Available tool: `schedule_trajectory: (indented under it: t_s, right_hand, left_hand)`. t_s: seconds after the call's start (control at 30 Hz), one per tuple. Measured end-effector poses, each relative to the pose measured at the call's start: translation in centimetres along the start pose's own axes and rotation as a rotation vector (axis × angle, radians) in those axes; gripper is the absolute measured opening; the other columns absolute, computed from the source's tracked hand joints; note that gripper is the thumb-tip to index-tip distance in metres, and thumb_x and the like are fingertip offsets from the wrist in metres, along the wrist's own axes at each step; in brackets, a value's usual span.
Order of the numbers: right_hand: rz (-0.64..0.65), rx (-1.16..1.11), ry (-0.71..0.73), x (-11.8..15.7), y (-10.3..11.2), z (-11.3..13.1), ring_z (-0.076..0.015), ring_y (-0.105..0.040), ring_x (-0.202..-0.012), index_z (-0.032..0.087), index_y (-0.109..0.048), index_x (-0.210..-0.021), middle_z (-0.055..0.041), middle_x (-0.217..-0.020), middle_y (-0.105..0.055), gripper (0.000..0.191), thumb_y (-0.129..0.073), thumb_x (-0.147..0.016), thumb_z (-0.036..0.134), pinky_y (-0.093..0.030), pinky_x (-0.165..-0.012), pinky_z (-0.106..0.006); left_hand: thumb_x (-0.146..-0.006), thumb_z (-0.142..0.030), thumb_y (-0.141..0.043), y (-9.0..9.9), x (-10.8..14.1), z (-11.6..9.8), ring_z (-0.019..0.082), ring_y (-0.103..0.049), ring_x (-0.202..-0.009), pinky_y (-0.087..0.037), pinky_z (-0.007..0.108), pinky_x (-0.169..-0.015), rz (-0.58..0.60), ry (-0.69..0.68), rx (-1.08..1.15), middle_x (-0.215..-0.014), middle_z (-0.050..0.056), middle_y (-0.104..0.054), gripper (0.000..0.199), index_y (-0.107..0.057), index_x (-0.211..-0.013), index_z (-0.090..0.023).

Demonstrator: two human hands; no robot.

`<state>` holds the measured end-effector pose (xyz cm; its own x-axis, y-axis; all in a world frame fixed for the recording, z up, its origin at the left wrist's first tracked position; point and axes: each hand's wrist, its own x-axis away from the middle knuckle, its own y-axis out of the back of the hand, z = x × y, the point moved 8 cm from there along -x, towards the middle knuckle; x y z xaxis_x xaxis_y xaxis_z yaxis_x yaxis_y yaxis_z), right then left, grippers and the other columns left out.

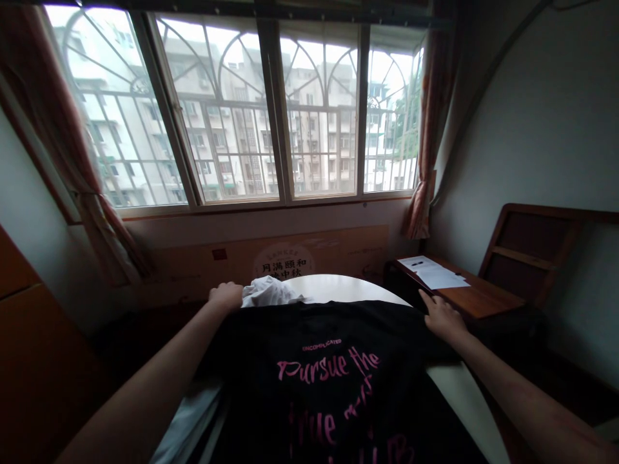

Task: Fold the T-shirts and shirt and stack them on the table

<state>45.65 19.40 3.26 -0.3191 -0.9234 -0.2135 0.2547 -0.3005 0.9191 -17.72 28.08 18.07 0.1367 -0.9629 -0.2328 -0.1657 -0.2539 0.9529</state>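
Observation:
A black T-shirt with pink lettering lies spread, front or back upward, over a round white table. At its upper left corner, my left hand is closed on the black cloth, beside a crumpled white cloth. My right hand is at the sleeve on the other side, index finger pointing outward and the other fingers bent onto the fabric; its thumb is mostly hidden. Pale, light-coloured cloth shows under the shirt at the lower left.
Beyond the table, a long cardboard panel leans below the barred windows. To the right stands a wooden chair or side table bearing white papers and a pen. A brown cabinet is at the left, near a tied curtain.

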Motion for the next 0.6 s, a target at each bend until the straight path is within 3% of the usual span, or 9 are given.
schedule_trajectory:
  t_s: [0.07,0.13,0.27,0.33,0.43,0.6]
  right_hand:
    - [0.064,-0.116,0.117,-1.1,-0.4,5.1,-0.0377,-0.055,-0.124,0.021,-0.042,-0.151,-0.0196,-0.137,-0.055,0.066,-0.053,-0.087,0.015,-0.04,-0.103,-0.05]
    - [0.159,-0.255,0.152,-2.3,-2.1,10.0,-0.0341,-0.055,-0.126,0.02,-0.053,-0.143,-0.0162,-0.135,-0.059,0.056,-0.055,-0.087,0.017,-0.038,-0.107,-0.044]
    - [0.248,-0.377,0.117,-4.3,-7.3,17.1,-0.0336,-0.057,-0.124,0.019,-0.05,-0.144,-0.0146,-0.128,-0.065,0.066,-0.068,-0.081,0.02,-0.043,-0.104,-0.041]
    - [0.294,-0.439,0.079,-4.8,-9.8,19.0,-0.0346,-0.06,-0.12,0.015,-0.053,-0.139,-0.0156,-0.12,-0.068,0.066,-0.073,-0.076,0.019,-0.046,-0.1,-0.042]
    - [0.38,-0.521,0.017,-5.0,-12.6,20.0,-0.0336,-0.068,-0.101,0.014,-0.061,-0.122,-0.0104,-0.093,-0.072,0.055,-0.077,-0.069,0.014,-0.051,-0.091,-0.042]
    - [0.559,-0.629,-0.095,-4.6,-14.4,20.2,-0.0259,-0.069,-0.068,0.019,-0.063,-0.095,0.0034,-0.058,-0.06,0.033,-0.074,-0.066,0.007,-0.057,-0.073,-0.045]
  left_hand:
    - [-0.073,-0.019,-0.069,-2.7,0.7,-3.4,0.036,-0.06,-0.117,-0.042,0.049,-0.102,0.046,-0.109,-0.069,-0.114,0.017,-0.071,0.013,-0.074,-0.085,-0.018]
    - [-0.078,-0.021,-0.064,-5.5,1.5,-6.5,0.033,-0.059,-0.119,-0.04,0.046,-0.105,0.081,-0.195,-0.115,-0.119,0.017,-0.069,0.02,-0.074,-0.096,-0.018]
    - [-0.085,-0.026,-0.056,-10.3,2.8,-10.1,0.035,-0.06,-0.118,-0.046,0.047,-0.1,0.136,-0.25,-0.177,-0.119,0.021,-0.067,0.028,-0.073,-0.105,-0.014]
    - [-0.086,-0.027,-0.056,-12.1,2.9,-10.5,0.037,-0.062,-0.114,-0.05,0.047,-0.093,0.163,-0.233,-0.188,-0.123,0.023,-0.065,0.032,-0.072,-0.109,-0.013]
    - [-0.082,-0.024,-0.06,-14.1,2.6,-10.2,0.036,-0.066,-0.108,-0.054,0.044,-0.086,0.22,-0.182,-0.173,-0.123,0.024,-0.064,0.034,-0.07,-0.113,-0.013]
    - [-0.078,-0.018,-0.061,-15.3,1.5,-9.7,0.035,-0.068,-0.106,-0.055,0.041,-0.085,0.233,-0.139,-0.083,-0.116,0.022,-0.068,0.032,-0.072,-0.108,-0.017]
